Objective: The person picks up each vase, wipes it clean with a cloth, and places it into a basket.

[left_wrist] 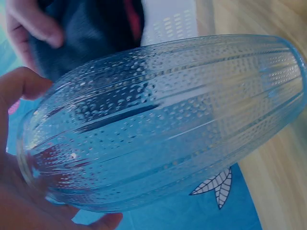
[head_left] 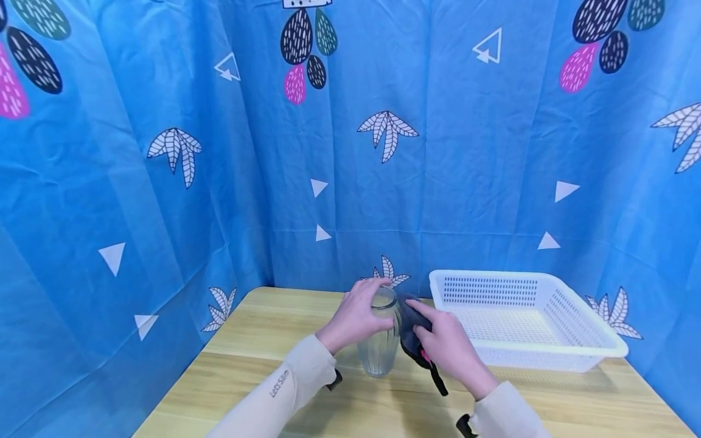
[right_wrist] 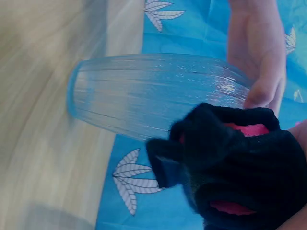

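Observation:
A clear ribbed glass vase (head_left: 378, 353) stands upright over the table, its mouth at the top; whether its base touches the wood I cannot tell. My left hand (head_left: 358, 313) grips it round the neck, thumb on the near side and fingers on the far side. In the left wrist view small raised dots cover the ribbed glass (left_wrist: 158, 120). Beside the vase, my right hand (head_left: 446, 340) holds a bunched black cloth item (right_wrist: 240, 163) with pink lining showing at its openings. This cloth lies close against the upper side of the vase, and a black strip hangs from it.
A white perforated plastic basket (head_left: 547, 353) sits on the right part of the wooden table (head_left: 263, 328). Blue patterned curtains (head_left: 465, 182) hang behind the table and along its sides.

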